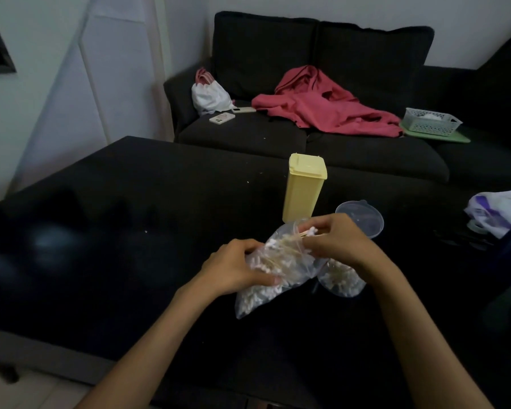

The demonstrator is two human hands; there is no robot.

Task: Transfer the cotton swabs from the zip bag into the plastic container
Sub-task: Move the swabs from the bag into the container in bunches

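Between the two hands, above a dark surface (pixel 115 246), a clear zip bag (pixel 281 270) of cotton swabs (pixel 278 252) sits tilted, its mouth turned up and away from the person. The left hand (pixel 236 268) grips the bag's side, fingers curled round the plastic; the right hand (pixel 337 240) pinches a bunch of swabs (pixel 396 231) at the open mouth. Just below the right hand stands a clear plastic container (pixel 341 280), partly hidden by the bag and wrist and already holding some swabs, with its clear lid (pixel 363 216) lying just beyond. A spill looks the likeliest trouble: the bag is limp and slick, and a slack left-hand grip could tip loose swabs onto the surface; a bunch pinched too thinly could shed sticks before it reaches the container, which could also be knocked by the wrist. The swabs are thin pale sticks with white tips, packed loosely and crosswise. A closed yellow box (pixel 304 187) stands beyond both hands.
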